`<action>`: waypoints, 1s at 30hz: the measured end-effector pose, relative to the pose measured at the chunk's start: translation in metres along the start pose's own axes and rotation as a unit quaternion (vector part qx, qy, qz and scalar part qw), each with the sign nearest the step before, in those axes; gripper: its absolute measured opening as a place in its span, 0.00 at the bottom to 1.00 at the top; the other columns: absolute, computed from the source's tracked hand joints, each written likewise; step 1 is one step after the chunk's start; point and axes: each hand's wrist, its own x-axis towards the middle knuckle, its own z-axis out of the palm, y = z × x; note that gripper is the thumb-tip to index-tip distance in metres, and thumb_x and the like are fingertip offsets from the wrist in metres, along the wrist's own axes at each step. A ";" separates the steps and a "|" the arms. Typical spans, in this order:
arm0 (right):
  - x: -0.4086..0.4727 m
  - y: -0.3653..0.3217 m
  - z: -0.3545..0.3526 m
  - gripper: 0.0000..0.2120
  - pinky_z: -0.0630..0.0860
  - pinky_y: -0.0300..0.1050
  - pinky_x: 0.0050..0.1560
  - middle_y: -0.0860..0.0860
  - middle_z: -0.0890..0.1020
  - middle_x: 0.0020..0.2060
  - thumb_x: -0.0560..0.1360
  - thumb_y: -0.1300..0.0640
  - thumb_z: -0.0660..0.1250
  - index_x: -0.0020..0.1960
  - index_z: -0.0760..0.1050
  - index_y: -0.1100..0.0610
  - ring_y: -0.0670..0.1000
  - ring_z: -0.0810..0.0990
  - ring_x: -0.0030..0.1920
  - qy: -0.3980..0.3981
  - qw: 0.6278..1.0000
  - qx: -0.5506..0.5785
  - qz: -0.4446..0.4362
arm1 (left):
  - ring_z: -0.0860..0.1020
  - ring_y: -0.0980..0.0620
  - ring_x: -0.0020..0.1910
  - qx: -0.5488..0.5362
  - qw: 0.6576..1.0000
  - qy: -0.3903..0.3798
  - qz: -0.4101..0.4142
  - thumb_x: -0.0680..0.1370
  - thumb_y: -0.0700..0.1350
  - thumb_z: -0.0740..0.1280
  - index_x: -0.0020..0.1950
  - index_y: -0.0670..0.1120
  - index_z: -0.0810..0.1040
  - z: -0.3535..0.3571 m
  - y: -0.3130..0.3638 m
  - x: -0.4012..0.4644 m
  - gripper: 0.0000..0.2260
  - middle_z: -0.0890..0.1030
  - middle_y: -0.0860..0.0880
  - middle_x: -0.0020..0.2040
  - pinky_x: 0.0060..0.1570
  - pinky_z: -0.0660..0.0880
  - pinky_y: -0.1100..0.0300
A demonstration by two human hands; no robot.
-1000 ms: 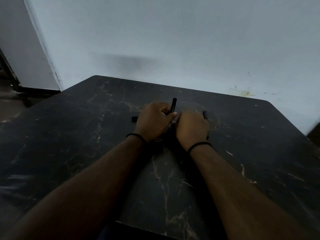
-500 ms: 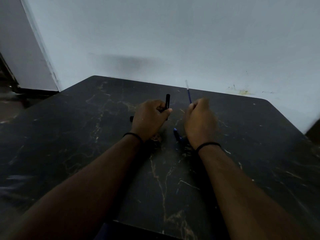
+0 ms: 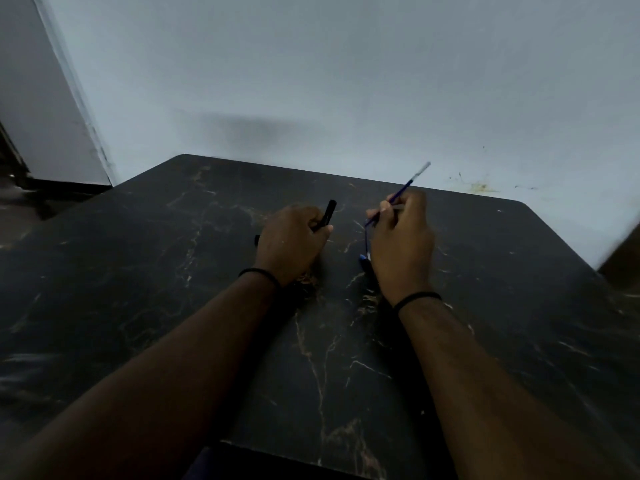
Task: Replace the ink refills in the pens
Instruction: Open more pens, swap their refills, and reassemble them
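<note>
Since 0.5 s ago, our right hand (image 3: 401,244) has swung the pinched refill (image 3: 403,189) rightward; left hand (image 3: 291,242) grips the barrel (image 3: 327,213). Next: insert a fresh refill.

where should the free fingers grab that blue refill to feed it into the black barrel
Judging by its pose, take the blue refill on the bare stretch above the right hand, coming from the right. It slants up to the right with its pale end free there, while the lower end runs under the fingers. The left hand grips the black pen barrel tilted upright with its top end exposed.
</note>
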 end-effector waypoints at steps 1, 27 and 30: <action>-0.001 -0.002 0.000 0.04 0.67 0.28 0.34 0.43 0.81 0.41 0.83 0.54 0.60 0.54 0.69 0.54 0.42 0.76 0.36 0.006 1.000 0.010 -0.012 | 0.81 0.50 0.43 0.002 1.000 -0.001 0.000 0.77 0.49 0.70 0.48 0.46 0.82 0.000 0.000 0.000 0.08 0.84 0.47 0.45 0.45 0.79 0.52; -0.009 -0.013 -0.002 0.07 0.77 0.35 0.39 0.42 0.82 0.42 0.82 0.53 0.61 0.56 0.68 0.55 0.39 0.82 0.41 0.046 0.987 0.125 -0.087 | 0.79 0.50 0.41 0.009 1.000 -0.004 0.018 0.78 0.46 0.68 0.48 0.48 0.83 0.001 0.000 0.001 0.04 0.83 0.49 0.43 0.36 0.68 0.59; -0.008 -0.012 -0.002 0.07 0.76 0.31 0.39 0.43 0.82 0.42 0.82 0.53 0.61 0.57 0.67 0.56 0.36 0.81 0.41 0.040 0.986 0.133 -0.091 | 0.77 0.52 0.38 0.004 1.000 -0.005 0.017 0.78 0.46 0.69 0.47 0.48 0.82 0.001 0.000 0.001 0.04 0.82 0.49 0.41 0.32 0.65 0.64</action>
